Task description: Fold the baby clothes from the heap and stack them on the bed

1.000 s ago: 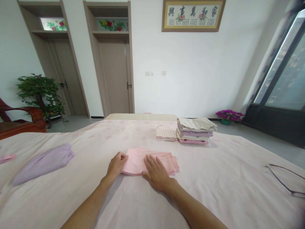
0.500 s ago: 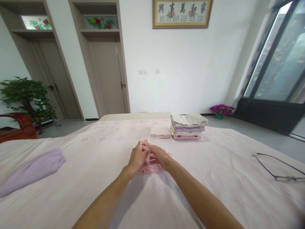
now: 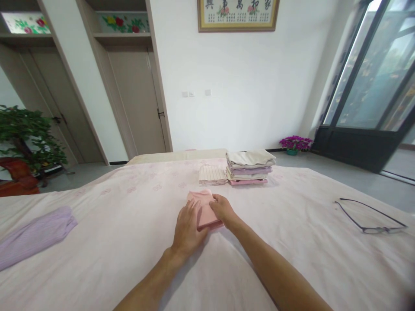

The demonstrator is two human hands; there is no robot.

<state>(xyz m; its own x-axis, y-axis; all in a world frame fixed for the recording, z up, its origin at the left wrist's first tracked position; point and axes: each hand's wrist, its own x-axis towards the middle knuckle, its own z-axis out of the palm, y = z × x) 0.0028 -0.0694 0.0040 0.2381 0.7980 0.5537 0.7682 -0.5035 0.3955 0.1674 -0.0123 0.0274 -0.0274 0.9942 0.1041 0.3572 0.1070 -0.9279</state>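
Observation:
A pink cloth (image 3: 205, 207), folded into a small thick rectangle, lies on the sheet in front of me. My left hand (image 3: 188, 226) rests along its left side, fingers stretched out and lying on it, the thumb at the near edge. At the right edge my right hand (image 3: 224, 211) is closed on the cloth, thumb on top and fingers curled underneath or behind, partly hidden. Just beyond lies a folded striped cream cloth (image 3: 212, 174), beside a stack of folded cloths (image 3: 249, 166) in cream, lilac and pink.
A pale pink patterned sheet (image 3: 129, 233) covers the broad surface. A lilac striped garment (image 3: 37, 233) lies at the left. Eyeglasses (image 3: 372, 230) lie at the right with their temples open. Beyond are a potted plant (image 3: 27, 138), purple flowers (image 3: 295, 142) and doors.
The pink cloth, bunched between both hands before, now lies as a flat rectangle. My left hand has opened over its left side; my right hand has moved to its right edge. The view has shifted slightly.

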